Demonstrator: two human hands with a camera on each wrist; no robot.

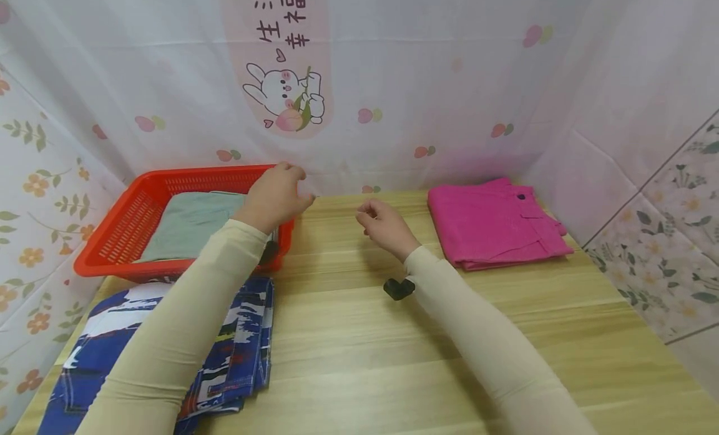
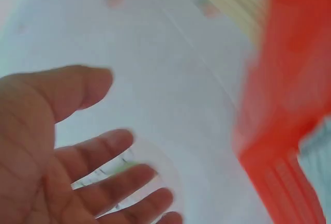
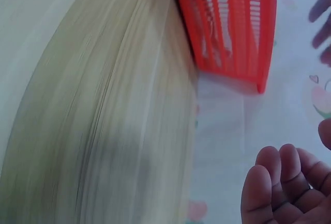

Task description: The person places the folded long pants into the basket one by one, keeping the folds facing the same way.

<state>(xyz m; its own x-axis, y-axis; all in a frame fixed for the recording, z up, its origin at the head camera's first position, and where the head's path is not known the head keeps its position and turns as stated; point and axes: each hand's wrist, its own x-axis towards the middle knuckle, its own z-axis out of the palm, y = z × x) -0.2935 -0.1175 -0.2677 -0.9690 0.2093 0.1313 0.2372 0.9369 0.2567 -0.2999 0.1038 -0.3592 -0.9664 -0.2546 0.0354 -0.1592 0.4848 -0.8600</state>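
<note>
In the head view my left hand (image 1: 275,199) is over the right end of a red plastic basket (image 1: 95,251), its fingers spread and holding nothing. Inside the basket lies a folded grey-green garment (image 1: 188,219), partly hidden by that hand and arm. The left wrist view shows the palm and loose fingers of the left hand (image 2: 98,167) beside the basket's rim. My right hand (image 1: 389,228) hovers over the table between the basket and some folded pink pants (image 1: 489,226). Its fingers are loosely bent, and the right wrist view shows nothing in the palm.
Folded blue patterned jeans (image 1: 244,341) lie in front of the basket, partly under my left arm. The wooden table (image 1: 337,347) meets a white printed curtain (image 1: 393,79) at the back. Floral cloth (image 1: 34,235) hangs on the left side.
</note>
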